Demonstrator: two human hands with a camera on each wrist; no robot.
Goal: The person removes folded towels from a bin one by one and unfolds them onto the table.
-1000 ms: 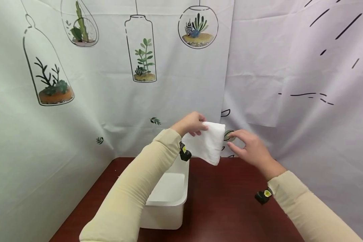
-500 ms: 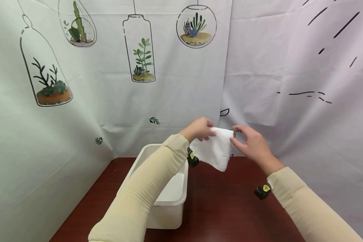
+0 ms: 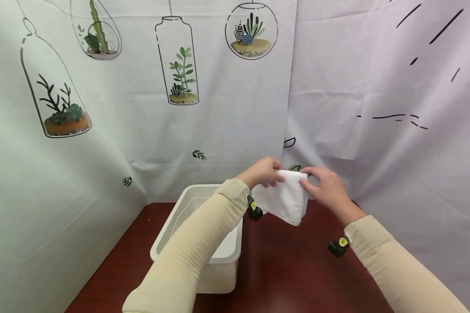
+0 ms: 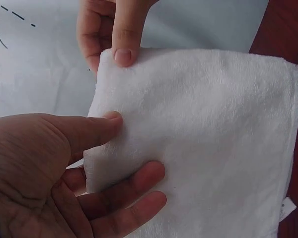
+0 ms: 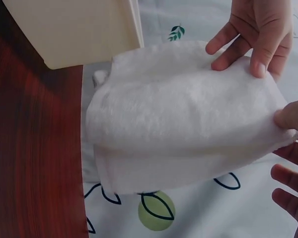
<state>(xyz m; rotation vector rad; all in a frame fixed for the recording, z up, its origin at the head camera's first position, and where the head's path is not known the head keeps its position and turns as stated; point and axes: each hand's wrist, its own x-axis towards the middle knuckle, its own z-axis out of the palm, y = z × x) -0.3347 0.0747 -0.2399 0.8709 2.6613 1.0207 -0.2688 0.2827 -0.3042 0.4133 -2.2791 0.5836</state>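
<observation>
A folded white towel [image 3: 283, 198] hangs in the air over the table, its layers showing in the right wrist view. My left hand [image 3: 264, 171] pinches its upper edge between thumb and fingers, two fingers lying over the front face in the left wrist view. At the other upper corner, my right hand [image 3: 326, 186] pinches the towel with thumb and forefinger, the thumb [image 4: 123, 55] pressed flat near the corner. The remaining right fingers are spread apart in the right wrist view. A small label [image 4: 287, 209] sticks out from the towel's side edge.
A white plastic bin [image 3: 224, 260] stands on the dark red table [image 3: 282, 278], left of the towel and partly behind my left sleeve [image 3: 192, 243]. A white curtain [image 3: 227, 117] with printed plants hangs behind the table's back edge.
My left hand has carried the towel to the right and slightly down. My right hand, apart from the towel a second ago, now pinches its upper right corner. More of the bin shows.
</observation>
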